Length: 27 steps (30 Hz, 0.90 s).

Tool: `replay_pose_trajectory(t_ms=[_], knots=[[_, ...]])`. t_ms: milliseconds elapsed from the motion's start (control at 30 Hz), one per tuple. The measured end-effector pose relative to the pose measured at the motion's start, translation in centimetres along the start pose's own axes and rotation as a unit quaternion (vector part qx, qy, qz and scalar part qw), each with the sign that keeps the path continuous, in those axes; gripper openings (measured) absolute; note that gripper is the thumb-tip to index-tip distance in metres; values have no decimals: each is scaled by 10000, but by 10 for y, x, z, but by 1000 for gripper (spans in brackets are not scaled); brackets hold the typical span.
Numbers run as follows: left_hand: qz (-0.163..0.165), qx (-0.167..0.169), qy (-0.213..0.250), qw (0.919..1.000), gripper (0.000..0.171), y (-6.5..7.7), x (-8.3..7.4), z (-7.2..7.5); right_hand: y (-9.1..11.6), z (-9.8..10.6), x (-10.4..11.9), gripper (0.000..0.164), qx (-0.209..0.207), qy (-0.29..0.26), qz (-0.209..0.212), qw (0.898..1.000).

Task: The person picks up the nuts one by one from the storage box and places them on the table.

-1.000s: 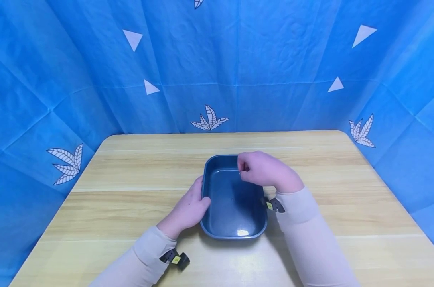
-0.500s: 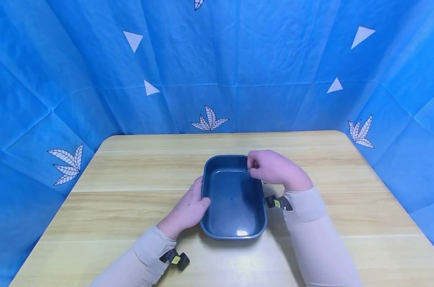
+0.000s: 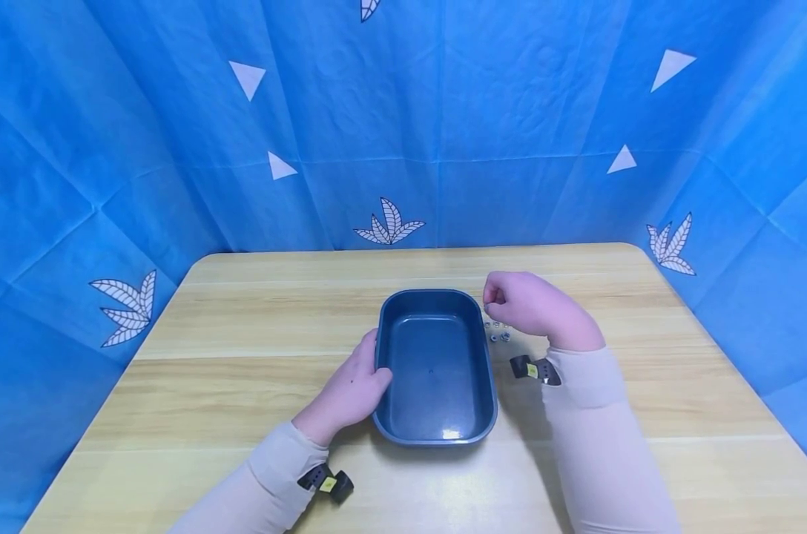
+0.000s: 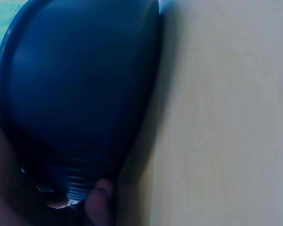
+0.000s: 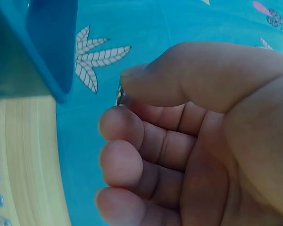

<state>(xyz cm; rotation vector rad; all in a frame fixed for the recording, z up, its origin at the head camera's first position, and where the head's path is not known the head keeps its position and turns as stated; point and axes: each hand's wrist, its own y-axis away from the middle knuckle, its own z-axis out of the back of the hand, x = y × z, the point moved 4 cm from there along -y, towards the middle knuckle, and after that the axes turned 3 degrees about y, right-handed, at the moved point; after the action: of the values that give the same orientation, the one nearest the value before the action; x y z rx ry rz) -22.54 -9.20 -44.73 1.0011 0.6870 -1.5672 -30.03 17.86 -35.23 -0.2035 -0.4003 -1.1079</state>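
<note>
A dark blue plastic bin (image 3: 435, 441) with rounded corners stands at the middle of the table. My left hand (image 3: 348, 387) grips its left wall, thumb over the rim and fingers along the outside; in the left wrist view the bin's wall (image 4: 80, 84) fills much of the frame. Just right of the bin's far right corner, my right hand (image 3: 533, 308) is raised above the table. Between its thumb and forefinger it pinches a small, thin shiny piece (image 5: 119, 95), seen edge-on. Below this hand lie several small shiny metallic pieces (image 3: 505, 337), partly hidden by it.
The light wood table (image 3: 257, 311) extends on both sides of the bin. Blue cloth (image 3: 337, 111) with leaf and triangle prints hangs behind and at both sides. Each wrist wears a small black camera, the right one (image 3: 521, 366) close to the bin's right wall.
My right hand has moved right, from over the bin's far right corner to outside it, with the small shiny piece. The loose pieces beside the bin have come into sight. My left hand stays put.
</note>
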Motion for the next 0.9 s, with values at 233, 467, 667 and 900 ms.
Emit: replay_pose_trajectory(t_ms=[233, 467, 667, 900], knots=[[-14, -1, -16, 10000, 69, -1, 1, 0, 3, 4, -14, 6, -21, 16, -283, 9996], [12, 1, -22, 10000, 69, -1, 1, 0, 4, 4, -25, 8, 73, -16, -320, 9995], [9, 13, -12, 10000, 70, 0, 2, 1, 4, -3, -40, 10, 445, -169, -497, 9976], [-45, 20, 21, 10000, 70, -1, 1, 0, 4, -9, -52, 10, 675, -310, -691, 9948]])
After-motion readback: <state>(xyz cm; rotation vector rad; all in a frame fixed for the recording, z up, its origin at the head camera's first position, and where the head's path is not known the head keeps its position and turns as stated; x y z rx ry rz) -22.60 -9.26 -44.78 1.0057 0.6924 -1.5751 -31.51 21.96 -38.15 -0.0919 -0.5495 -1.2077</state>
